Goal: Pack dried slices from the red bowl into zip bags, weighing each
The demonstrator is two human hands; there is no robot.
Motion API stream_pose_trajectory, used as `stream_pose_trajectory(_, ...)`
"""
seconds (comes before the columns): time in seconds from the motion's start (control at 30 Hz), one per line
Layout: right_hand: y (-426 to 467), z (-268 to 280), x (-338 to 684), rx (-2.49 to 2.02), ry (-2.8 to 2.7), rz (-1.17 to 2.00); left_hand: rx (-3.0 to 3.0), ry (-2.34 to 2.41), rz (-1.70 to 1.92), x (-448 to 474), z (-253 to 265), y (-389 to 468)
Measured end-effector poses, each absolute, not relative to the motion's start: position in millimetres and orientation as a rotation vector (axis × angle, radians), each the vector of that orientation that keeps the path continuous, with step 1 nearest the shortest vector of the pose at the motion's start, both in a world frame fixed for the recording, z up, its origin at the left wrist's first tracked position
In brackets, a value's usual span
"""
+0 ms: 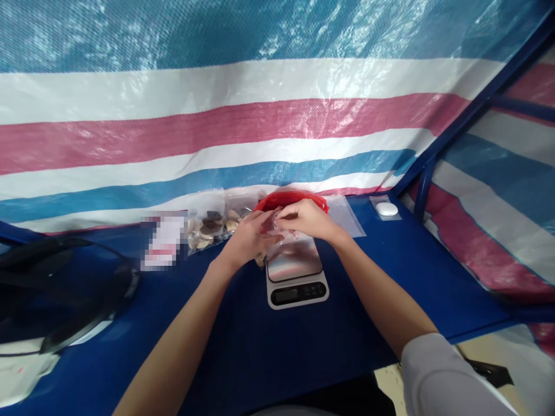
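Observation:
My left hand (249, 240) and my right hand (310, 218) meet above the back of a white kitchen scale (299, 294). Between them is a clear plastic bag (271, 222) with a reddish strip along it. My right hand pinches its edge with thumb and fingertips. The fingers of my left hand curl around its other side. Right behind my hands lies a red plastic bag (295, 199), partly covered by them. Clear bags of pale and dark slices (206, 228) stand to the left of my left hand. What the held bag contains is hard to make out.
A flat clear bag (347, 216) lies right of the red one. Farther right sits a white rounded object (387, 209) on clear plastic. At the left are a blurred black headset-like object (65, 289) and a white device (26, 370). Striped sheeting (217, 133) hangs behind the blue table (234, 352).

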State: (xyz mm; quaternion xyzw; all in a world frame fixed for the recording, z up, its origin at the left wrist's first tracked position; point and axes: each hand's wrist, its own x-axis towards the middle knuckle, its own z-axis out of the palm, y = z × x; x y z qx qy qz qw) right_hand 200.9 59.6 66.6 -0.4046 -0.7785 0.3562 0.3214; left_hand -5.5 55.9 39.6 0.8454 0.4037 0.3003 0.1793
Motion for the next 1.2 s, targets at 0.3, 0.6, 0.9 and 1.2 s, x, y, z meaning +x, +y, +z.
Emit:
stream_pose_trajectory(0.3,70.0,68.7,217.9,-0.864,-1.670,1.210,2.121,1.207,0.603,-19.1,64.0,54.4)
stream_pose_trajectory(0.6,85.6,50.6,230.0,-0.782,-1.499,1.205,1.978,1.340,0.470,-25.5,68.6,59.2)
stream_pose_trajectory(0.9,109.1,48.6,236.2,-0.941,-1.152,1.323,2.272,1.418,0.595,-18.7,83.8,80.9)
stream_pose_trajectory(1.2,117.2,39.8,240.2,-1.006,-1.157,1.390,2.494,1.342,0.651,-11.5,85.5,97.4)
